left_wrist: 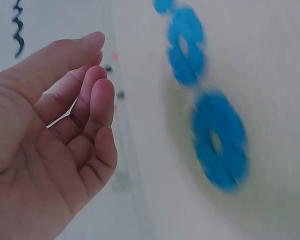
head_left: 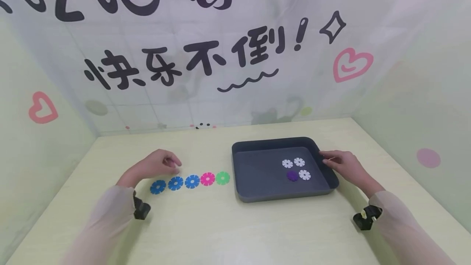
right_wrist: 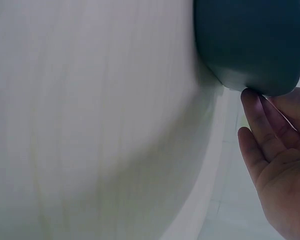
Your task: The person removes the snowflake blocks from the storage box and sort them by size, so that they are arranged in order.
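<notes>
My left hand (head_left: 159, 164) hovers just above the row of plastic snowflake discs, fingers loosely bent, with nothing in its grasp in the left wrist view. Below it lie three blue discs (head_left: 175, 183), then a pink disc (head_left: 207, 179) and a green disc (head_left: 222, 178) toward the tray. My right hand (head_left: 345, 167) pinches the right rim of a dark grey tray (head_left: 257, 197); the right wrist view shows its fingertips against the tray's outer wall. Inside the tray, to the right, sit three white discs (head_left: 304, 175) and a purple disc (head_left: 292, 176).
A pale wooden table (head_left: 206, 232) carries the tray and the discs. Behind it hangs a white printed cloth (head_left: 154, 109) with black lettering, and pale side panels (head_left: 423, 105) bound the table left and right.
</notes>
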### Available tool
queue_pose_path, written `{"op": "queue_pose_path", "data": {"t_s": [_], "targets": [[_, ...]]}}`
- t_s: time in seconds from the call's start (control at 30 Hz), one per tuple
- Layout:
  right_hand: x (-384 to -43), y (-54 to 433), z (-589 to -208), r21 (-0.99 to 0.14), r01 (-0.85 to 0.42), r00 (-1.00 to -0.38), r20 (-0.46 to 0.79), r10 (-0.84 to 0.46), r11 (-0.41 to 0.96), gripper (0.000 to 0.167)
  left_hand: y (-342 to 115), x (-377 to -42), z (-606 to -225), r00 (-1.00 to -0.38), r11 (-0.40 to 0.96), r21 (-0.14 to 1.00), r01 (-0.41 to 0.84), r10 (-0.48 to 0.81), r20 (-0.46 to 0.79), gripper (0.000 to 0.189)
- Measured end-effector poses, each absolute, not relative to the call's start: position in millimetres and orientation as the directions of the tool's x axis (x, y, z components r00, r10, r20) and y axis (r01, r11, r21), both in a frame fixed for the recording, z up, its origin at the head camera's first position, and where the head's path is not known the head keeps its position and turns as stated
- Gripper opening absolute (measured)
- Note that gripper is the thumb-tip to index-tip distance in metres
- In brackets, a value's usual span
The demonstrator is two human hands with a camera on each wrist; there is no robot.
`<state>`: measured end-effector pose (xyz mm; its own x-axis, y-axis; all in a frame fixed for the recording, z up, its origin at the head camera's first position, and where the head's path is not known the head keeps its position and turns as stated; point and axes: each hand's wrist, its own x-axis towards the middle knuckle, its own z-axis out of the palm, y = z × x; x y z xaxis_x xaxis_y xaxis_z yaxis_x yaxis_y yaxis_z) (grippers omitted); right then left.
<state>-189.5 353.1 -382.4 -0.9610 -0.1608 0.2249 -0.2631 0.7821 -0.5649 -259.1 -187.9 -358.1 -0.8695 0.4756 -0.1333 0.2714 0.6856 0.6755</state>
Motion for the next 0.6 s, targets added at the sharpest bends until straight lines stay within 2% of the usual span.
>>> {"op": "queue_pose_path", "data": {"t_s": [0.17, 0.37, 0.6], "targets": [[-189, 354, -382, -0.567, -0.260, -0.961, 0.228, -0.155, 0.782, 0.032, -134, -264, -345, -0.810, 0.607, 0.710, 0.357, 0.580, -0.088, 0.023], [-190, 353, -384, -0.571, -0.264, -0.960, 0.230, -0.156, 0.777, 0.032, -63, -268, -336, -0.707, 0.487, 0.744, 0.457, 0.707, -0.028, 0.020], [-191, 353, -384, -0.561, -0.272, -0.958, 0.238, -0.162, 0.782, 0.031, 6, -274, -336, -0.621, 0.456, 0.707, 0.541, 0.783, -0.030, 0.021]]}}
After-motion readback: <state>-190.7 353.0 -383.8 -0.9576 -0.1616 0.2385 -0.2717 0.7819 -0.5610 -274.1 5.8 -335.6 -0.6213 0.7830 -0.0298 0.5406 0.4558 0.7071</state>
